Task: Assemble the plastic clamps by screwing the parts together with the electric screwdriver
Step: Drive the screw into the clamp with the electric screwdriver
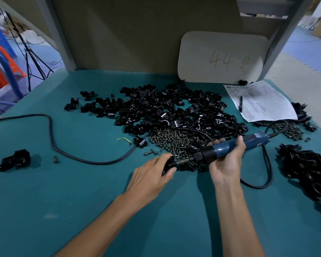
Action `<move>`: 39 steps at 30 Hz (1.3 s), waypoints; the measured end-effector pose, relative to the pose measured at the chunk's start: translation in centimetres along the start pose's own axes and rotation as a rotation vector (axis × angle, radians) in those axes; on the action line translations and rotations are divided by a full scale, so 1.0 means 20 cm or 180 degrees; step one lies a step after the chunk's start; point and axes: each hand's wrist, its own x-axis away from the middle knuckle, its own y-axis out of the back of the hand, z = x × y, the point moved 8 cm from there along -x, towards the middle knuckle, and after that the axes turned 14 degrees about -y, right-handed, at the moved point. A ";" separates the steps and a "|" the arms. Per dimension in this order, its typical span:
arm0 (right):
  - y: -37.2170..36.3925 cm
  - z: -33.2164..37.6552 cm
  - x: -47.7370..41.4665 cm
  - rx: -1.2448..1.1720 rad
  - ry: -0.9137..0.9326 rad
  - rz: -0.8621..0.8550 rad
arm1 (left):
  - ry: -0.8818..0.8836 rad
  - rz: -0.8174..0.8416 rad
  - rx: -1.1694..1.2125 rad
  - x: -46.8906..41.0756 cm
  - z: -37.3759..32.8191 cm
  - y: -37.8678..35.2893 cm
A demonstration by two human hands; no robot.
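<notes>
While the clamp [170, 163] is pinched in the left hand [152, 175] fingers, just beside the screws [174, 140] on the bench [82, 201] | electric screwdriver [230, 147] is wrapped by right hand [228, 160] fingers, bit set at the clamp | risk: bit likely thrown off if tilted; clamp spun if loosely held

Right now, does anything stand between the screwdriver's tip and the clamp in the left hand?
Nothing visible does. The right hand holds the screwdriver with its tip against the clamp, which the left hand grips. The heap of screws lies beneath and behind them, not between.
</notes>
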 end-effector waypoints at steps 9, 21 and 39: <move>-0.02 -0.01 0.03 -0.0036 -0.0071 -0.0060 | 0.0010 -0.0056 0.0050 0.00 -0.01 0.02; -0.03 -0.02 0.05 -0.0018 -0.0016 -0.0143 | -0.0023 -0.0110 -0.0081 0.00 -0.01 0.01; -0.08 0.34 0.10 0.1326 0.0563 -0.0251 | 0.0891 -0.0543 0.2859 0.00 0.20 0.06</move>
